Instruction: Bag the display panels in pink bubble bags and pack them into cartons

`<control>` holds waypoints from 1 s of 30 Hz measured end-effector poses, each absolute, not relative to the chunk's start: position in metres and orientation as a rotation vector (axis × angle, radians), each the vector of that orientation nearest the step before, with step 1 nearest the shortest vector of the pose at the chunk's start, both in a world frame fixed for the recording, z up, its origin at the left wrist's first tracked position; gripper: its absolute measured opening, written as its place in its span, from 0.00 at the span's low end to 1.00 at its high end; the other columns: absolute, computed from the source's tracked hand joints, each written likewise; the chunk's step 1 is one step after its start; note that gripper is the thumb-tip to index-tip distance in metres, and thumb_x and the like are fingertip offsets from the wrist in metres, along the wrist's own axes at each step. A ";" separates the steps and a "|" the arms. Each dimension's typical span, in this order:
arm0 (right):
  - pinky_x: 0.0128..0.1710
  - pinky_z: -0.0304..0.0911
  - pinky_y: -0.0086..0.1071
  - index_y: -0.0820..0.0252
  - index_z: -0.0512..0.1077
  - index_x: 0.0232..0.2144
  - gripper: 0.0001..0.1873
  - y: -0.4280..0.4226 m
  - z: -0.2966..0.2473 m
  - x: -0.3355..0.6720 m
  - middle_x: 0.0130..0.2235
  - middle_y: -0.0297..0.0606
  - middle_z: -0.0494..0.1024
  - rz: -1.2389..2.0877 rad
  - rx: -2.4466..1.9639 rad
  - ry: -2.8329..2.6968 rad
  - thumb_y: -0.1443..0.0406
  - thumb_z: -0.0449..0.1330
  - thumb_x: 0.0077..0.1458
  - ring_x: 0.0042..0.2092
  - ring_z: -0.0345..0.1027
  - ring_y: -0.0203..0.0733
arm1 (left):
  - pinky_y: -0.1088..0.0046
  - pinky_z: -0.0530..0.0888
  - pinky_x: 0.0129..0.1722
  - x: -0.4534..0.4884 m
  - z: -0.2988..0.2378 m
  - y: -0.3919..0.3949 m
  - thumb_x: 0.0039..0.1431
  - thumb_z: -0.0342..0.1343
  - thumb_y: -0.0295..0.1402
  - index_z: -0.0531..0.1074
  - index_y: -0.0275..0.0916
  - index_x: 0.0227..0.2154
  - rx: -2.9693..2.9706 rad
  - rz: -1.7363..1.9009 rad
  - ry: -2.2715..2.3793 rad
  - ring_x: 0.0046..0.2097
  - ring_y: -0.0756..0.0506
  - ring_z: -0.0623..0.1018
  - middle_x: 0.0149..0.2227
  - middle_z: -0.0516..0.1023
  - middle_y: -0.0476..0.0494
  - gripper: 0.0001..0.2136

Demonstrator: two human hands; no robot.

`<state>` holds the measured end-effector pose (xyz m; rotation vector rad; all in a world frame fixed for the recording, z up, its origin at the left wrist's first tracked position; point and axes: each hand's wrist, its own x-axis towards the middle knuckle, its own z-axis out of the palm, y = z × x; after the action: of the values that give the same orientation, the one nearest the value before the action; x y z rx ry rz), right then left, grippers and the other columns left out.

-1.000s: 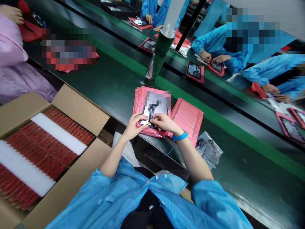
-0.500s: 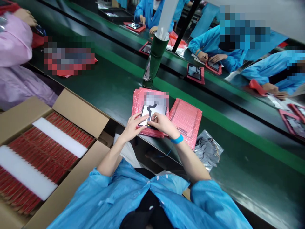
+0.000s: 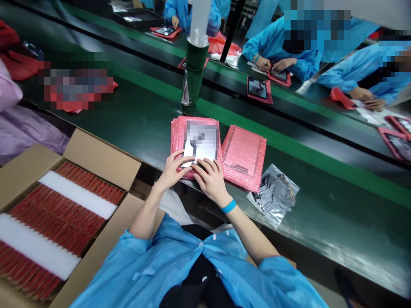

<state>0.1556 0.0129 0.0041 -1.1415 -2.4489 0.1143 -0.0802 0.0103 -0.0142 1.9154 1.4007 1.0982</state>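
A flat silver panel (image 3: 205, 150) with a black flex strip lies on a stack of pink bubble bags (image 3: 178, 132) at the near edge of the dark green bench. My left hand (image 3: 173, 167) rests at the panel's near left corner, fingers spread and bent onto it. My right hand (image 3: 209, 177), with a blue wristband, lies flat over the panel's near edge, fingers stretched out and pressing down. Neither hand lifts anything.
A second pink bubble bag (image 3: 243, 157) lies to the right, then a clear packet of grey parts (image 3: 273, 195). An open cardboard box (image 3: 105, 156) of red bags and white foam stands at my left. A green post (image 3: 192, 77) rises behind the stack. Other workers in blue coats sit across the belt.
My right hand went from pinching at the flex strip to lying flat on the panel's near edge. The left hand stayed at the left corner. The camera view shifted slightly.
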 end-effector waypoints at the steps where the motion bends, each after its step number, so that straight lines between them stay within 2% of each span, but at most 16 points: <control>1: 0.77 0.47 0.58 0.46 0.75 0.68 0.21 0.013 0.004 0.154 0.70 0.42 0.76 0.115 -1.155 -2.436 0.58 0.56 0.78 0.74 0.62 0.54 | 0.53 0.61 0.78 -0.080 -0.015 0.010 0.75 0.60 0.41 0.80 0.50 0.63 1.912 1.102 1.404 0.77 0.36 0.65 0.69 0.72 0.39 0.17; 5: 0.79 0.43 0.60 0.46 0.75 0.68 0.21 0.008 -0.002 0.153 0.72 0.41 0.74 0.102 -1.199 -2.385 0.57 0.57 0.78 0.75 0.60 0.54 | 0.51 0.61 0.78 -0.077 -0.019 0.009 0.76 0.59 0.43 0.79 0.50 0.63 1.901 1.131 1.402 0.77 0.36 0.64 0.69 0.72 0.39 0.17; 11: 0.78 0.46 0.60 0.44 0.74 0.69 0.22 0.003 -0.007 0.149 0.73 0.39 0.72 0.075 -1.210 -2.364 0.59 0.57 0.78 0.76 0.59 0.54 | 0.50 0.59 0.80 -0.077 -0.025 0.011 0.75 0.59 0.45 0.80 0.50 0.61 1.874 1.143 1.408 0.78 0.36 0.63 0.67 0.75 0.40 0.18; 15: 0.79 0.45 0.63 0.43 0.75 0.68 0.21 -0.001 0.002 0.145 0.73 0.39 0.72 0.119 -1.216 -2.351 0.58 0.58 0.77 0.76 0.59 0.56 | 0.49 0.61 0.80 -0.079 -0.025 0.012 0.74 0.60 0.45 0.80 0.50 0.61 1.875 1.137 1.385 0.78 0.36 0.63 0.65 0.76 0.40 0.18; 18: 0.79 0.45 0.63 0.48 0.72 0.70 0.24 -0.004 0.007 0.158 0.75 0.43 0.69 0.183 -1.245 -2.287 0.56 0.58 0.77 0.78 0.56 0.57 | 0.49 0.61 0.79 -0.077 -0.024 0.011 0.73 0.61 0.45 0.80 0.49 0.61 1.867 1.168 1.389 0.78 0.36 0.64 0.67 0.75 0.40 0.18; 22: 0.79 0.45 0.61 0.58 0.63 0.76 0.34 -0.009 0.002 0.215 0.79 0.51 0.61 0.146 -1.432 -2.090 0.55 0.58 0.75 0.81 0.49 0.59 | 0.48 0.61 0.79 -0.074 -0.024 0.010 0.73 0.60 0.47 0.80 0.48 0.59 1.856 1.196 1.401 0.77 0.36 0.64 0.65 0.77 0.40 0.18; 24: 0.78 0.46 0.62 0.57 0.61 0.78 0.35 -0.011 -0.004 0.248 0.78 0.51 0.62 0.093 -1.523 -2.044 0.58 0.58 0.74 0.80 0.52 0.59 | 0.47 0.60 0.79 -0.073 -0.024 0.011 0.73 0.59 0.49 0.80 0.48 0.59 1.859 1.189 1.413 0.77 0.35 0.64 0.64 0.78 0.39 0.19; 26: 0.75 0.51 0.62 0.55 0.66 0.75 0.32 -0.011 -0.006 0.275 0.74 0.50 0.70 0.058 -1.556 -2.046 0.63 0.58 0.72 0.76 0.60 0.59 | 0.46 0.60 0.79 -0.074 -0.021 0.011 0.72 0.59 0.50 0.79 0.47 0.59 1.867 1.163 1.421 0.78 0.35 0.64 0.64 0.79 0.39 0.20; 28: 0.70 0.59 0.58 0.52 0.75 0.68 0.25 -0.008 -0.004 0.292 0.67 0.47 0.79 0.054 -1.534 -2.054 0.66 0.58 0.72 0.69 0.69 0.57 | 0.46 0.60 0.79 -0.076 -0.016 0.012 0.72 0.59 0.51 0.79 0.48 0.60 1.879 1.123 1.414 0.78 0.35 0.63 0.64 0.79 0.38 0.20; 30: 0.64 0.65 0.53 0.52 0.82 0.58 0.17 -0.002 0.004 0.303 0.60 0.45 0.84 0.104 -1.484 -2.065 0.64 0.58 0.74 0.60 0.75 0.54 | 0.46 0.60 0.79 -0.076 -0.007 0.011 0.72 0.59 0.51 0.78 0.49 0.60 1.900 1.084 1.408 0.78 0.35 0.63 0.64 0.80 0.38 0.20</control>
<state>0.3029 -0.0016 0.0041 -1.4840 -2.0655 0.1039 -0.0760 0.0108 -0.0073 1.9004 1.4080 1.0839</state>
